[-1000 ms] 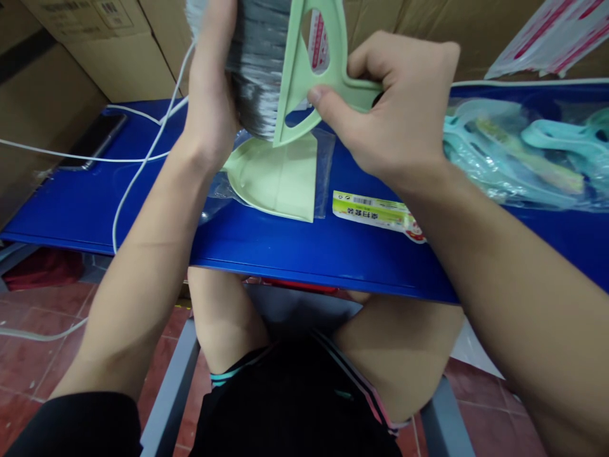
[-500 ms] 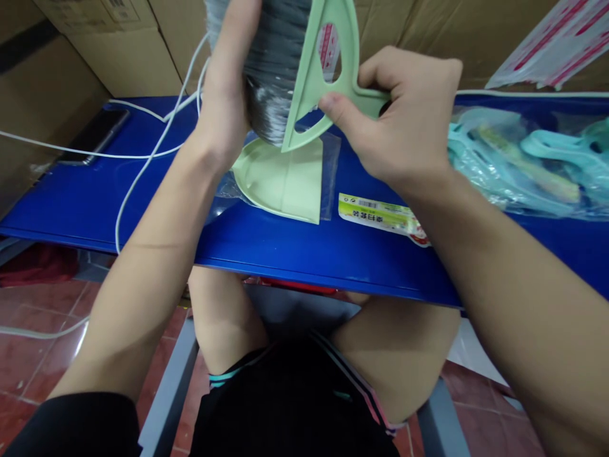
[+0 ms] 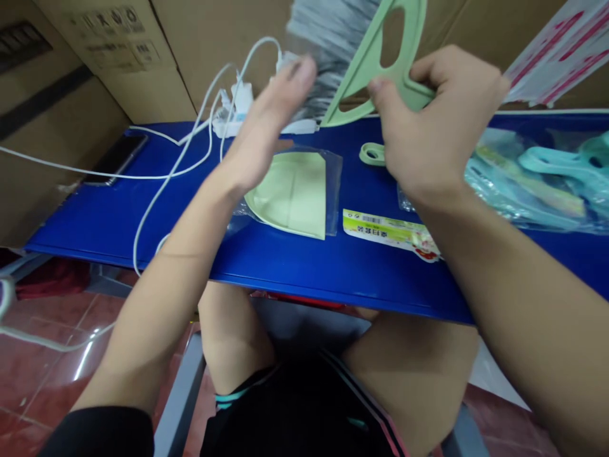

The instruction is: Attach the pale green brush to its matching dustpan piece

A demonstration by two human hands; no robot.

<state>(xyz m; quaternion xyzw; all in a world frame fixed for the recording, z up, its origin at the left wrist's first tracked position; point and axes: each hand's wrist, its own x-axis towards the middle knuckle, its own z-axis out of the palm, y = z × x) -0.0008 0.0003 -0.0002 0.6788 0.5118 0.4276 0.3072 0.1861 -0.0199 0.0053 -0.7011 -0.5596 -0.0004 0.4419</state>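
Green plastic and grey bristles fill the far middle of the view: the right hand (image 3: 431,127) is clenched round the handle of a small brush (image 3: 368,57), held up in the air above the far edge of the blue table (image 3: 309,266). The left hand (image 3: 266,130) is open and released, fingers spread and blurred, its fingertips just beside the bristles on their left — I cannot tell whether they touch.

A matching green dustpan (image 3: 292,193) lies flat in a clear bag on the table, below and between the two hands, apart from both. Right of it lies a printed label card (image 3: 387,228), and further right a heap of bagged teal brush sets (image 3: 537,178). On the left, a white cable (image 3: 166,171) runs across the table past a dark phone (image 3: 114,158).

To handle the brush well, I judge the grip should stay firm on the handle, with the free palm smoothing the bristles flat — not bending them sideways.
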